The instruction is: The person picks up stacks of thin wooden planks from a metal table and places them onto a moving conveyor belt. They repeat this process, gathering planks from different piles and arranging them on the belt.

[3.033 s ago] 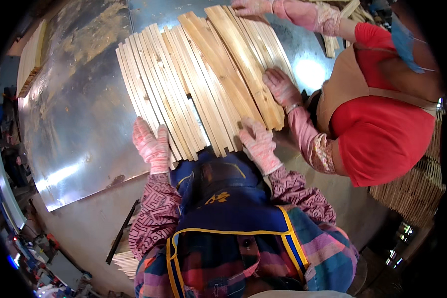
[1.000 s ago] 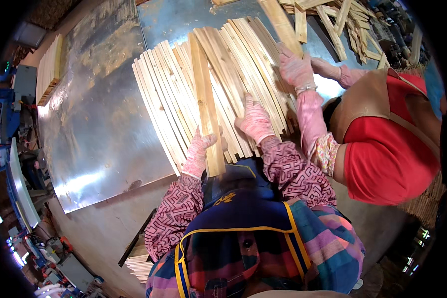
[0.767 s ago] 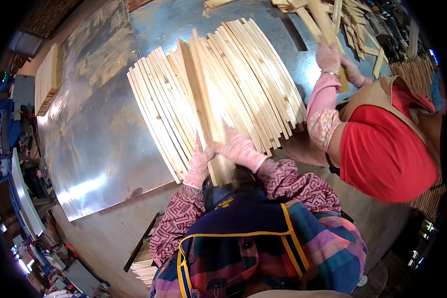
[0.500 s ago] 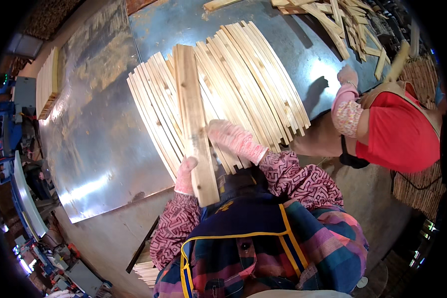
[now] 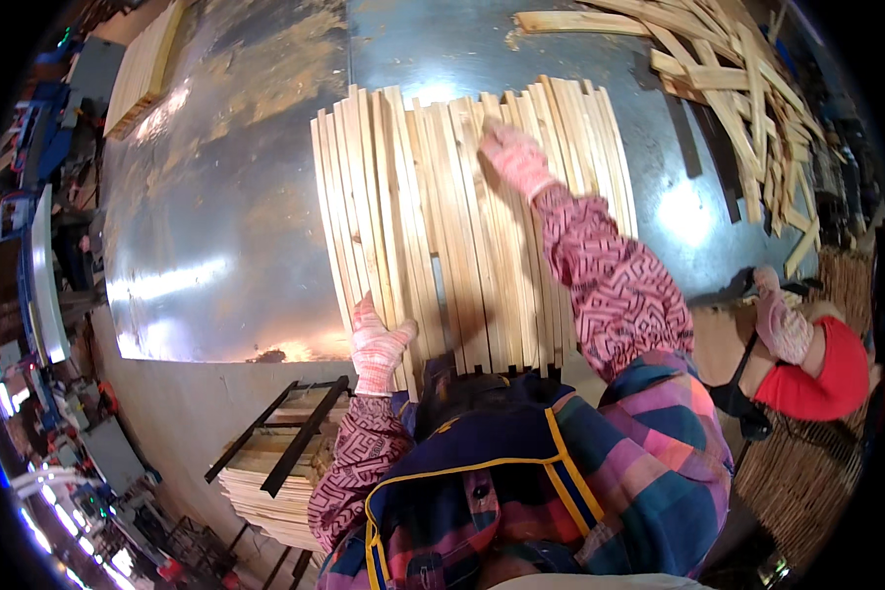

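Observation:
A wide row of pale wooden strips [image 5: 462, 226] lies side by side on a metal-topped table [image 5: 236, 216], their lengths running away from me. My left hand [image 5: 379, 349], in a pink and white knitted glove, rests on the near ends toward the left of the row. Its thumb is spread from the fingers across the strips. Stretched over the row, my right hand [image 5: 518, 160] in a matching glove touches the strips near their far ends, its fingers extended and angled down onto the wood. A narrow gap shows between strips near the middle.
Loose strips [image 5: 747, 88] lie in a jumbled heap at the far right. A neat stack of strips [image 5: 146, 69] stands at the far left. Below the table edge, more strips [image 5: 270, 501] sit by a dark metal frame [image 5: 305, 438]. At right is another person in red [image 5: 821, 379].
The thick wooden piece my left hand held up over the row is down among the strips. My right hand has reached outward to the far ends. The view has turned.

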The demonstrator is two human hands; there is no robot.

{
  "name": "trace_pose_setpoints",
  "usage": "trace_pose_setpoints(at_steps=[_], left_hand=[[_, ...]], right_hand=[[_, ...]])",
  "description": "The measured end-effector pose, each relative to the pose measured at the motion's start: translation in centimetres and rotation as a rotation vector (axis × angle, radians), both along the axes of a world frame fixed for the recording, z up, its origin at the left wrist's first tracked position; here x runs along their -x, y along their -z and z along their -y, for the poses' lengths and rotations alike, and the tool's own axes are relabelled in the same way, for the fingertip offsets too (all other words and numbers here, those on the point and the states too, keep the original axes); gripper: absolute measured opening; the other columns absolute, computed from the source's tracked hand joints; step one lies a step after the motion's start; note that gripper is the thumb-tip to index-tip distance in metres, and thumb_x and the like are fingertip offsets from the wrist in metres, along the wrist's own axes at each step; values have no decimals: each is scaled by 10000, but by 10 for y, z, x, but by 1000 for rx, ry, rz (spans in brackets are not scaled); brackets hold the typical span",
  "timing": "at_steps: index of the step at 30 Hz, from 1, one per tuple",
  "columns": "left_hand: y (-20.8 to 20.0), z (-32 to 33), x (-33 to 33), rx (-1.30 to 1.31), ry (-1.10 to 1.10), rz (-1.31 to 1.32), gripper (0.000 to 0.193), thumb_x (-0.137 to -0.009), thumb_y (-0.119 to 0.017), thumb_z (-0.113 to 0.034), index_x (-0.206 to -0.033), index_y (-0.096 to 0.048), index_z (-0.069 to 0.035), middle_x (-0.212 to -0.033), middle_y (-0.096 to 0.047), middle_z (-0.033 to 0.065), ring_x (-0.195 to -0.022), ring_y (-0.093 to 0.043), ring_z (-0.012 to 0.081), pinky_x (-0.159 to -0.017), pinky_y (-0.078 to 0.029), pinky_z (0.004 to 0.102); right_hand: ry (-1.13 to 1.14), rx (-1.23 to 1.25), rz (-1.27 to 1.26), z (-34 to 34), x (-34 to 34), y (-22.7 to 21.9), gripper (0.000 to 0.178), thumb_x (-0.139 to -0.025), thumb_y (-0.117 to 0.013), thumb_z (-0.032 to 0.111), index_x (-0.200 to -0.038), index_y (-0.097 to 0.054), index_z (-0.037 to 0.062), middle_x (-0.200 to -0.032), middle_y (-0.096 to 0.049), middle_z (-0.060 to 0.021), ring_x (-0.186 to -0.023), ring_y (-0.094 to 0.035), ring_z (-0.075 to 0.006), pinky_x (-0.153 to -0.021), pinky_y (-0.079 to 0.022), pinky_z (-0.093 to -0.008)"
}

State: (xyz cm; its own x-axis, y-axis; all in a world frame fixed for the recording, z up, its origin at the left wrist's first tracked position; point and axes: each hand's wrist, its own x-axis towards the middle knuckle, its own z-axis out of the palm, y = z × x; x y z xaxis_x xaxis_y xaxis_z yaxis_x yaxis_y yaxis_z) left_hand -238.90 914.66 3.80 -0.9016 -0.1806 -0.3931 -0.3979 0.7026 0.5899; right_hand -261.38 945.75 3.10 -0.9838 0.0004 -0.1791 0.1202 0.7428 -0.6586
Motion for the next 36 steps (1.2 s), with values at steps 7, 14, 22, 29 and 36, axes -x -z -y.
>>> trace_pose_setpoints(at_steps=[7,14,22,29,36], left_hand=[[-4,1,2,9,-13,61,1001,-661,-850,-304,-1450,-352,56,-1376,-463,256,-1287,-461,382,-1108,-371,423],[-1,2,1,-25,-35,56,992,-676,-835,-297,-1465,-340,45,-1409,-433,256,-1328,-423,378,-1116,-362,421],[-10,-4,4,-1,5,56,980,-682,-802,-312,-1469,-343,48,-1434,-416,264,-1346,-408,393,-1136,-345,421],[-21,-11,11,-30,106,87,1040,-691,-808,-389,-1486,-308,56,-1449,-403,274,-1361,-398,395,-1130,-354,413],[-64,-24,17,-155,57,-122,864,-818,-757,-367,-1500,-358,-19,-1435,-429,212,-1342,-434,337,-1091,-399,386]], right_hand=[[-178,-430,337,16,117,-4,458,-936,-512,392,-1290,-624,125,-1200,-675,-124,-1080,-651,-292,-949,-508,-438],[-232,-546,466,19,107,-36,397,-926,-560,364,-1207,-686,114,-1118,-705,-117,-1089,-661,-264,-959,-516,-403],[26,533,-428,-4,-49,-126,752,-832,-762,339,-1456,-422,91,-1301,-596,-147,-1164,-611,-233,-983,-498,-435],[256,1083,353,19,-179,-80,1163,-742,-826,495,-1566,-149,30,-1343,-508,-193,-1168,-543,-304,-979,-482,-444],[198,642,-99,24,-139,-202,1126,-751,-785,583,-1524,-236,-24,-1284,-582,-250,-1196,-580,-346,-1026,-459,-428]])
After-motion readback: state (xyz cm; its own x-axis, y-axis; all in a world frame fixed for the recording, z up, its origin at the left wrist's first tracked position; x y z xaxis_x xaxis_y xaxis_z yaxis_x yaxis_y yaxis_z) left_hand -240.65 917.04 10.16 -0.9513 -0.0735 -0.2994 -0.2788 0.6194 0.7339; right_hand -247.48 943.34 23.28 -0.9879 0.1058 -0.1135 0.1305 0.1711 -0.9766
